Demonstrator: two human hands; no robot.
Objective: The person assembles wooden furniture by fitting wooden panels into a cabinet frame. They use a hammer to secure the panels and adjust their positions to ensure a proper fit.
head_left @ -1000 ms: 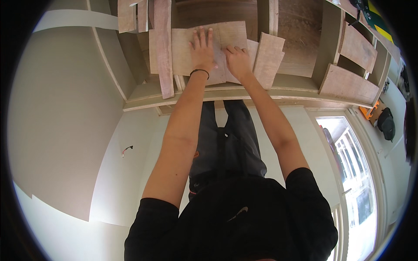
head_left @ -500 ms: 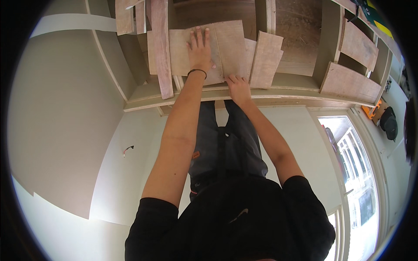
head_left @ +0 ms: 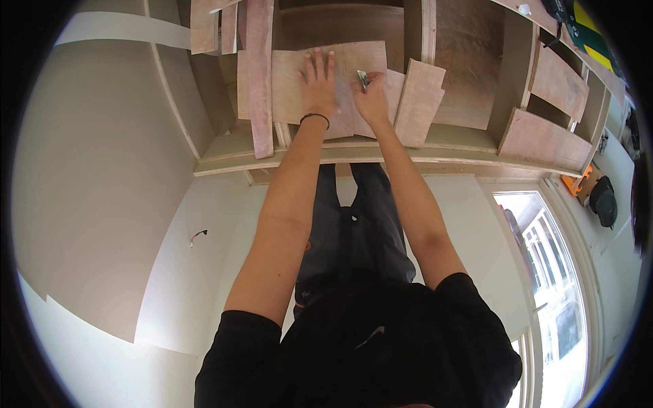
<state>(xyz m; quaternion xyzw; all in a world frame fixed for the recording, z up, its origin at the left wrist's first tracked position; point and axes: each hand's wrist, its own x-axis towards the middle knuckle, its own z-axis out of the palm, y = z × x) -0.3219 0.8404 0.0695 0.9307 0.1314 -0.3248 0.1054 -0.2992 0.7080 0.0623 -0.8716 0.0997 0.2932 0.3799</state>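
My left hand (head_left: 318, 87) lies flat on a thin plywood piece (head_left: 287, 85), fingers spread. In my right hand (head_left: 371, 100) is a small metal tool (head_left: 362, 79), probably a utility knife, mostly hidden by the fingers. This hand rests over the right part of the same plywood, beside a dark line running from near to far. A narrow plywood strip (head_left: 259, 81) lies left of it. To the right, another plywood offcut (head_left: 420, 102) leans at a slant over the frame.
A wooden frame with open compartments (head_left: 469, 61) spans the far side; its front rail (head_left: 340, 147) runs near my legs. More plywood offcuts (head_left: 546, 139) lie at the right. A green-yellow tool (head_left: 589, 34) sits far right. A glazed door (head_left: 554, 272) stands right.
My right hand has moved away from me, from the plywood's near edge up onto its face, and the metal tool now shows in it. My left hand still presses the plywood.
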